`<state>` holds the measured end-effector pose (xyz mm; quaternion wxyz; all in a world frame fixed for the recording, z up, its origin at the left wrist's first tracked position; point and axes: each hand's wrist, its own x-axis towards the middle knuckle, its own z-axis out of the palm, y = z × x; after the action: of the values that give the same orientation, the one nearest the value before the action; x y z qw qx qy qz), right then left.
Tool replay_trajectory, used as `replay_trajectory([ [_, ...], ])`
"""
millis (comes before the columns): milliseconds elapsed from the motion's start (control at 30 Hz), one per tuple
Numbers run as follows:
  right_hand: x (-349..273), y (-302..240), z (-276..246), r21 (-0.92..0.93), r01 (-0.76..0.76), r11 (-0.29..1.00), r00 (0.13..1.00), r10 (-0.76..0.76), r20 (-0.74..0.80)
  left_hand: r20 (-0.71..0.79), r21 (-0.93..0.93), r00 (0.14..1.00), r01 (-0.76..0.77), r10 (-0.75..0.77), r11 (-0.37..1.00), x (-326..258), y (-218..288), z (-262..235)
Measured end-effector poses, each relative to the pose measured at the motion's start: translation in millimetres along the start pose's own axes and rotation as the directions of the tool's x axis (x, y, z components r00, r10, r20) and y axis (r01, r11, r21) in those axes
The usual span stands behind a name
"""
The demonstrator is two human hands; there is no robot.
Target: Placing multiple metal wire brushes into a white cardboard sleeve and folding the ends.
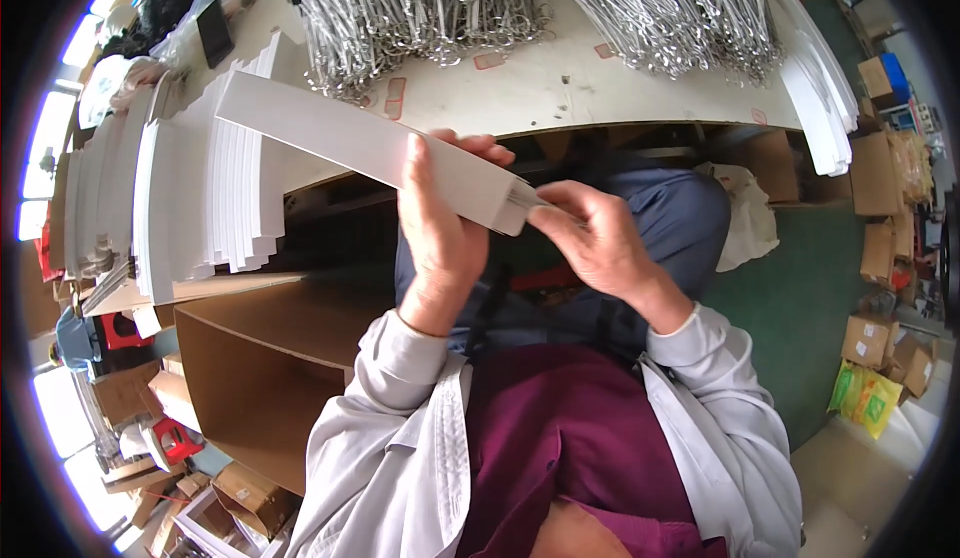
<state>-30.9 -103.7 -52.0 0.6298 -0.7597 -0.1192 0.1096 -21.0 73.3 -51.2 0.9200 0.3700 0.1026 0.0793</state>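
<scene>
A long, narrow white box (340, 138) slants across my lap, just in front of the table edge. My left hand (437, 220) is wrapped round it near its lower right end, thumb on top and fingers on the far side. That end is open, with thin grey metal pieces (521, 196) showing inside. My right hand (598, 238) pinches at this opening, its fingers closed on the metal ends. How far the pieces reach into the box is hidden by its walls. Large bundles of metal wire rods with looped ends (430, 18) lie beyond my hands.
Stacked white boxes (235, 178) stand at the table's left, and more white pieces (815, 88) lie at its right end. A second wire rod bundle (680, 18) is at the far right. An opened cardboard carton (265, 378) sits by my left arm.
</scene>
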Motion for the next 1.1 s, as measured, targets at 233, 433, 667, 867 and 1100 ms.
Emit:
replay_trajectory([
  [233, 17, 11, 16, 0.105, -0.072, 0.992, 0.997, 0.071, 0.021, -0.009, 0.233, 0.998, 0.058, -0.058, 0.971, -25, -10, -13],
  [433, 19, 1, -14, 0.098, -0.051, 0.994, 0.998, 0.046, 0.045, 0.603, 0.797, 0.785, -0.591, -0.139, 0.121, -73, 57, -27],
  [667, 17, 6, -12, -0.094, 0.079, 0.992, 0.974, -0.056, 0.221, 0.619, 0.61, 0.687, -0.726, -0.38, -0.318, -26, 64, -13],
  [867, 3, 21, -18, -0.012, 0.11, 0.994, 0.993, -0.111, -0.052, 0.585, 0.682, 0.747, -0.664, -0.315, -0.308, -32, 47, -33],
  [1100, -13, 32, -9, 0.098, 0.015, 0.995, 0.976, 0.007, -0.22, 0.535, 0.758, 0.808, -0.589, -0.247, -0.282, -38, 24, -44],
])
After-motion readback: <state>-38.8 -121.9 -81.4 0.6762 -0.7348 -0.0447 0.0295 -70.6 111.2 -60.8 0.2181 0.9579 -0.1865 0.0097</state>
